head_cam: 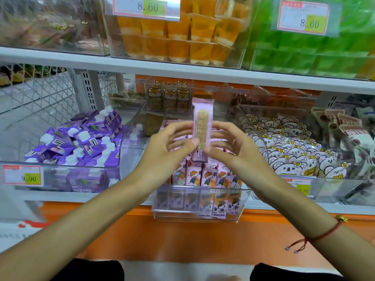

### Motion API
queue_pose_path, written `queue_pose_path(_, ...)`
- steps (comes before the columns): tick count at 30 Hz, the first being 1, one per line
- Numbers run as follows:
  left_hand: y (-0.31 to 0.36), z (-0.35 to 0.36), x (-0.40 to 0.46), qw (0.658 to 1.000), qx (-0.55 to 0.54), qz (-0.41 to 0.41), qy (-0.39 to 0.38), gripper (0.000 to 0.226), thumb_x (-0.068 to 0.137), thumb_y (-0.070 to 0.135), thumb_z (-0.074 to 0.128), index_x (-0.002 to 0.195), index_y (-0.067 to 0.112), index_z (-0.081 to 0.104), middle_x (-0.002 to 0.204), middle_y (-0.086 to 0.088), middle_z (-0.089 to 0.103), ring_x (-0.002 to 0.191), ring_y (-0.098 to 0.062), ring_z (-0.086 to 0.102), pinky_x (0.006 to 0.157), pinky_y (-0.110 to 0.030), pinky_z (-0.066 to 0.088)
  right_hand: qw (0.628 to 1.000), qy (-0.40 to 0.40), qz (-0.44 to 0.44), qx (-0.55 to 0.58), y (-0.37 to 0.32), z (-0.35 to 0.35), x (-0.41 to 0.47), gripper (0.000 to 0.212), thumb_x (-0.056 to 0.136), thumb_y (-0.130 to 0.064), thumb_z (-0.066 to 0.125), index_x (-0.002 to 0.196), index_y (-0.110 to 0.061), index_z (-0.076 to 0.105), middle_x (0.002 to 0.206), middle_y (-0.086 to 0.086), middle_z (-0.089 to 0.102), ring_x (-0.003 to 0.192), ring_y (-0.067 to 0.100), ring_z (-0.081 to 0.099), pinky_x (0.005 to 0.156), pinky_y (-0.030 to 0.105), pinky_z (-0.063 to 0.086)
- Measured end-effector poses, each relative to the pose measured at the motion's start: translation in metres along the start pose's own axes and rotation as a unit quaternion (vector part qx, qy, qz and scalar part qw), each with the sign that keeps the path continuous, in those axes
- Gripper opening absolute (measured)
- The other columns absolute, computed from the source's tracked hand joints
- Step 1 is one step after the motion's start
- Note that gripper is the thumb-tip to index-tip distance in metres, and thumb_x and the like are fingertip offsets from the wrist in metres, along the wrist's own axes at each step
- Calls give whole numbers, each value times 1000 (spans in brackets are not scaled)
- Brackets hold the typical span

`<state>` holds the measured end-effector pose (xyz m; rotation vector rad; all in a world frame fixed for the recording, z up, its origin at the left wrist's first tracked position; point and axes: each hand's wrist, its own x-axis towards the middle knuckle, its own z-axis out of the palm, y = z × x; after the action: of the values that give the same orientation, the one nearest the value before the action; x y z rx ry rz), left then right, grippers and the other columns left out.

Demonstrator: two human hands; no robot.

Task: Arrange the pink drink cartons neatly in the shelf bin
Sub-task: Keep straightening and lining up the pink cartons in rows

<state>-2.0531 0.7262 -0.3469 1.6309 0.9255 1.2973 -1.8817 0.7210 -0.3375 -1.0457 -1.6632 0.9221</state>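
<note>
One pink drink carton (203, 122) is held upright above the clear shelf bin (194, 217), its narrow printed side facing me. My left hand (172, 140) pinches its lower left edge with thumb and fingers. My right hand (229, 145) presses on its right side, fingers partly behind the pack. Below, a row of pink cartons (205, 176) with cartoon children stands upright at the bin's front, and more pink cartons lie further back, partly hidden by my hands.
A clear bin of purple cartons (81, 142) with white caps sits to the left. To the right is a bin of white bear-face packets (292, 151). The shelf above holds orange jelly cups (182, 37) and green packs (316, 53). Behind stand cat-print packets (170, 94).
</note>
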Motion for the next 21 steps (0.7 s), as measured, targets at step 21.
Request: queue_pose_path(21,15,-4,6,982,-100,-155,33,54,82,67,44,91,20,69,80,1,76,68,-10,72,56,-24,57,887,141,-267,-350,6,-6,-1,34,82,-11,72,114,-17,63,104,2,56,97,17,48,79,24,38)
